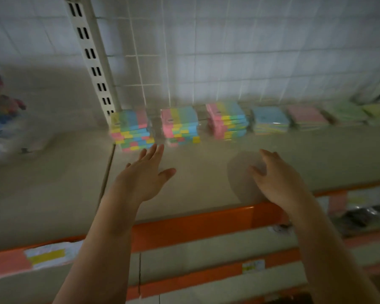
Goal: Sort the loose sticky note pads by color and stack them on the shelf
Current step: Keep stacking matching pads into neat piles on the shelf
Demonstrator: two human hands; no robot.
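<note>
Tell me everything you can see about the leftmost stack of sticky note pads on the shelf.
The leftmost stack of sticky note pads stands on the shelf beside the slotted upright. Each pad shows pink, yellow, green and blue strips, seemingly wrapped in clear plastic. It is blurred. The left hand reaches toward it with fingers spread, apparently not touching.

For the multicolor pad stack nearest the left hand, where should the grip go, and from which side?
Probably across the two short side faces of the leftmost multicolor stack, approached from the front, where the open left hand is already nearest. The upright post crowds its rear left, and the neighbouring stack leaves only a narrow gap on its right. Motion blur hides finer detail.
</note>
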